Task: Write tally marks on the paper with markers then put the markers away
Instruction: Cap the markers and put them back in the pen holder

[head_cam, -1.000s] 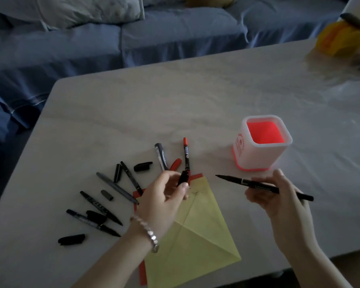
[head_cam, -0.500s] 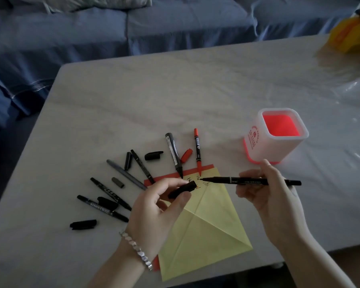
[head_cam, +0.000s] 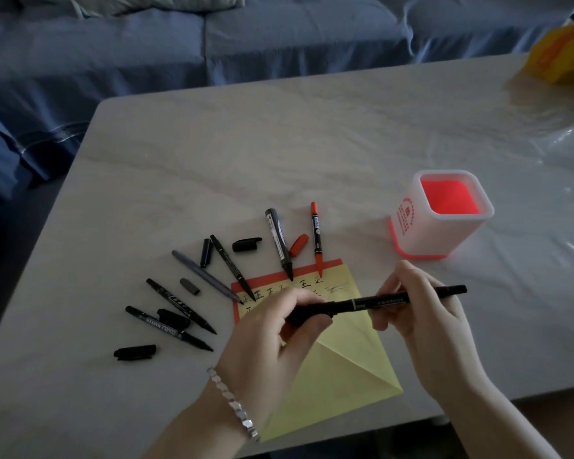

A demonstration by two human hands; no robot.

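A yellow paper [head_cam: 342, 366] with a red top edge lies at the table's near side, tally characters written along its top. Above it I hold a black marker [head_cam: 388, 299] level. My right hand [head_cam: 424, 323] grips its barrel. My left hand [head_cam: 279, 339] pinches the black cap [head_cam: 312, 312], which sits over the marker's tip end. Several uncapped markers fan out left of the paper, among them a red marker [head_cam: 316, 236] and a thick black marker [head_cam: 278, 240]. Loose caps lie between them. A white pen holder [head_cam: 439, 215] with a red inside stands right of the paper.
A loose black cap [head_cam: 135, 352] lies nearest the table's left front. A yellow object [head_cam: 557, 58] sits at the far right corner, with clear plastic film [head_cam: 564, 140] beside it. A blue sofa [head_cam: 179, 44] runs behind the table [head_cam: 279, 134].
My left hand brought the black cap from beside the paper to the marker's tip. My right hand swung the marker level and toward the left hand, and the cap now covers the tip.
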